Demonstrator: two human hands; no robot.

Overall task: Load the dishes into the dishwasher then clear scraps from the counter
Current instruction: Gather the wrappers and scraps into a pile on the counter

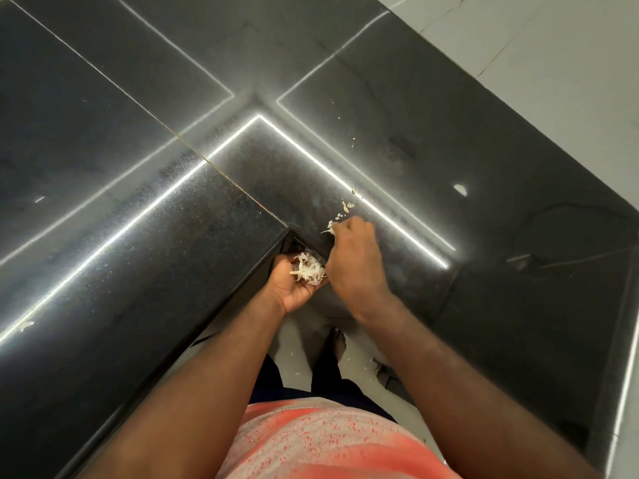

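Note:
A pile of pale, shredded food scraps (308, 267) lies in the cupped palm of my left hand (290, 288), held just below the inner corner of the black counter (155, 236). My right hand (352, 257) rests on the counter edge, fingers curled over a few scraps (330, 225) at its tips. More loose scraps (346, 205) lie on the counter just beyond those fingers. Smaller crumbs (353, 142) trail further back. No dishes or dishwasher are in view.
A larger white scrap (461, 189) lies on the right counter wing and another (26, 325) near the left edge. Pale wall tiles (553, 46) border the far right. Light floor (356, 361) with small bits shows below between my arms.

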